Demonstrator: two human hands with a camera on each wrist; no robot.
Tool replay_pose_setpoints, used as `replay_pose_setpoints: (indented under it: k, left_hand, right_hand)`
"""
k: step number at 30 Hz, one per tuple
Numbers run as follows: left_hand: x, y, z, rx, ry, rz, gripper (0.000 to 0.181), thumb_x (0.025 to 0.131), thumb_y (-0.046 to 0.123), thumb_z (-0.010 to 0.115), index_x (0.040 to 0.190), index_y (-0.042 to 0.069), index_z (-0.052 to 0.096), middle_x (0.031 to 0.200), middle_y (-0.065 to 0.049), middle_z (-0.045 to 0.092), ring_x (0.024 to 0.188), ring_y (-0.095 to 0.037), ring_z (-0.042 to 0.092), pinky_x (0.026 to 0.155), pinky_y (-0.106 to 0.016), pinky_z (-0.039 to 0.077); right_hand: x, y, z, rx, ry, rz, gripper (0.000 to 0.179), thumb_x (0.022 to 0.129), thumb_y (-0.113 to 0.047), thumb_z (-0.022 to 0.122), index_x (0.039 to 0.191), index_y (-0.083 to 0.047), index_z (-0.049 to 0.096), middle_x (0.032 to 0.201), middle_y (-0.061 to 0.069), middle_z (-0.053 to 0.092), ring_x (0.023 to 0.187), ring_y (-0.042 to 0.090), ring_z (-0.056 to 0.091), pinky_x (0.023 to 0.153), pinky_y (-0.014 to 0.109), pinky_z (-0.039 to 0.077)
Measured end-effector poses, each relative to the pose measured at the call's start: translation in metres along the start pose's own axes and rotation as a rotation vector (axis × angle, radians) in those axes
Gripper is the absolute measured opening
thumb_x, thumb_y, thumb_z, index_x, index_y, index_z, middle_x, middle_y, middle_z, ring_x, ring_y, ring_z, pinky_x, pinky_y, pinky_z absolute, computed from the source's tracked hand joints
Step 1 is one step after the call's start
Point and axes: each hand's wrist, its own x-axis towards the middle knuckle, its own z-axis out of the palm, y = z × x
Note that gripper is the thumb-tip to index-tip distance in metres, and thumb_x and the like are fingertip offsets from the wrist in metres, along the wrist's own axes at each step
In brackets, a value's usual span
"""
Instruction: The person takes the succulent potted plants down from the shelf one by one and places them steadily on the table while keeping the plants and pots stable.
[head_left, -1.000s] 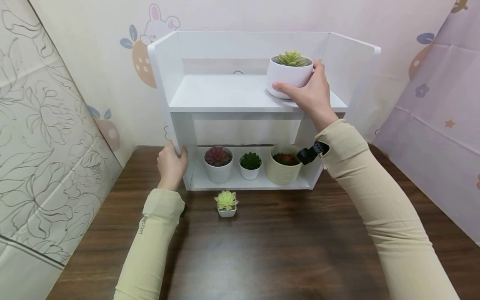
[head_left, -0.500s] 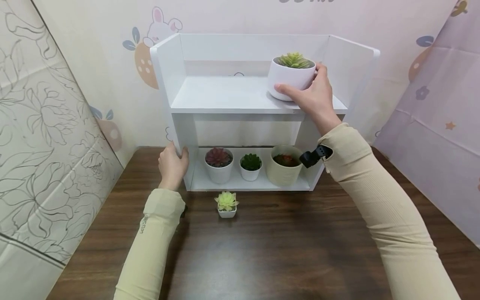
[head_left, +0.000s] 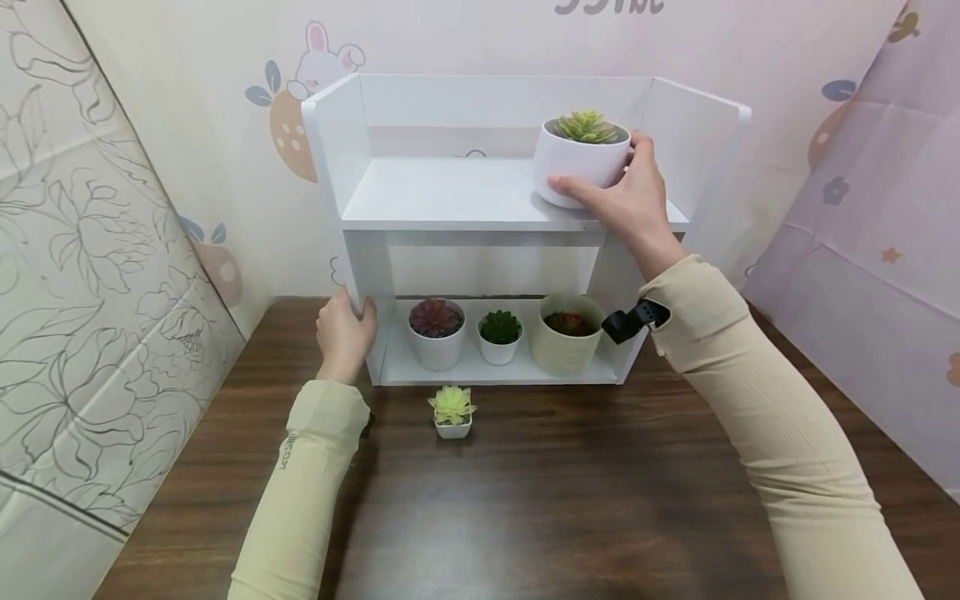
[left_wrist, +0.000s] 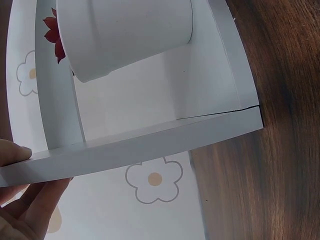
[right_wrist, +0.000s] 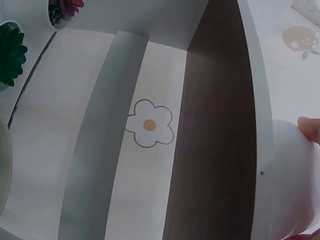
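Note:
My right hand point(head_left: 633, 200) grips a white pot point(head_left: 573, 162) with a light green succulent point(head_left: 587, 127) at the right of the upper shelf point(head_left: 442, 192). Its thumb lies across the pot's front, its fingers round the right side. In the right wrist view the pot point(right_wrist: 292, 175) shows only in part, beyond the shelf's front edge. My left hand point(head_left: 345, 333) holds the left side panel of the white shelf unit low down. In the left wrist view, the thumb and fingers point(left_wrist: 42, 200) pinch that panel's edge point(left_wrist: 135, 150) from both sides.
On the lower shelf stand a white pot with a red succulent point(head_left: 437, 333), a small dark green succulent point(head_left: 500, 335) and a cream pot point(head_left: 564, 346). A small yellow-green succulent point(head_left: 452, 410) sits on the wooden table point(head_left: 510, 508) in front. Patterned wall sheets surround the table.
The head view has shifted slightly, so the shelf unit appears a little lower. Both hands keep their hold, and the white pot stays in nearly the same spot on the upper shelf.

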Motion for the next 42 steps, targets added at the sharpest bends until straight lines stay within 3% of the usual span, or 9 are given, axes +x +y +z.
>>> replay_pose_setpoints:
  k: [15,42]
  left_hand:
    - [0.001,0.0,0.001,0.0,0.008,0.01,0.034,0.095,0.016,0.053,0.121,-0.005,0.057,0.12,-0.027,0.062,0.105,-0.044,0.063,0.082,-0.056,0.053]
    - [0.003,-0.003,0.0,0.01,0.015,0.012,0.034,0.095,0.016,0.053,0.122,-0.004,0.057,0.12,-0.027,0.062,0.104,-0.045,0.064,0.08,-0.056,0.053]
  right_hand:
    - [-0.011,-0.001,-0.001,0.063,-0.011,-0.038,0.096,0.068,-0.04,0.083,0.144,-0.021,0.028,0.14,0.002,0.045,0.118,0.014,0.048,0.098,0.027,0.042]
    - [-0.035,-0.004,-0.004,0.035,-0.04,-0.101,0.092,0.07,-0.04,0.082,0.144,-0.023,0.03,0.128,-0.001,0.045,0.109,0.017,0.049,0.085,0.028,0.045]
